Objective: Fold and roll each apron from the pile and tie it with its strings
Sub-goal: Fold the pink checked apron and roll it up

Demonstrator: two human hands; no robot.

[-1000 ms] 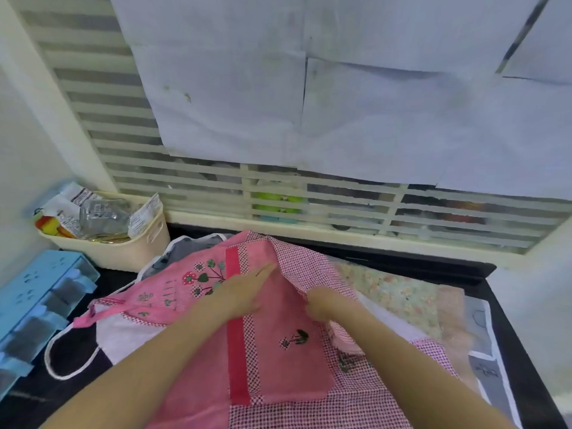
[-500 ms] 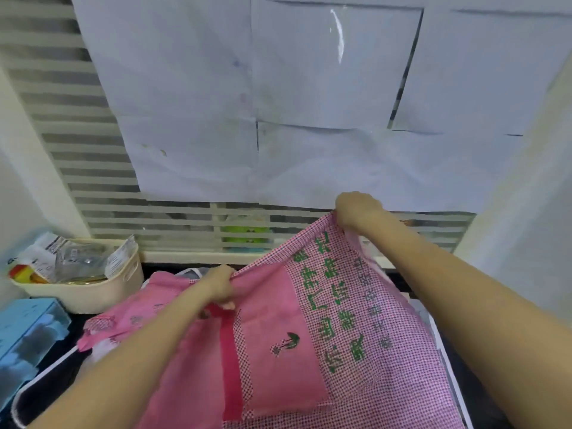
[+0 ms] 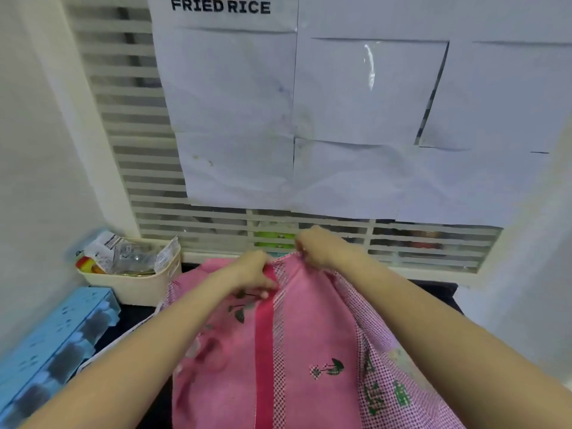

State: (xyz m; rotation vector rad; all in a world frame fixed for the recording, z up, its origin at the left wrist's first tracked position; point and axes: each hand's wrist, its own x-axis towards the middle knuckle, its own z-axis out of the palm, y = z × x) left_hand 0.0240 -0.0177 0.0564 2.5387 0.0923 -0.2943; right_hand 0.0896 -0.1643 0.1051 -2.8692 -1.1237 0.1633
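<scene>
The pink apron [image 3: 309, 351] hangs lifted above the dark counter [image 3: 136, 314], its top edge gathered just in front of the slatted window grille [image 3: 192, 224]. It has a plain pink middle panel, a darker pink stripe running down it, red-and-white checked borders, small green embroidered motifs and green lettering near its right edge. The left hand [image 3: 252, 270] pinches the top edge at the stripe, fingers curled into the cloth. The right hand [image 3: 318, 246], close beside it and slightly higher, grips the same edge in a closed fist. A cream basket [image 3: 133, 286] of packets sits left of the apron.
</scene>
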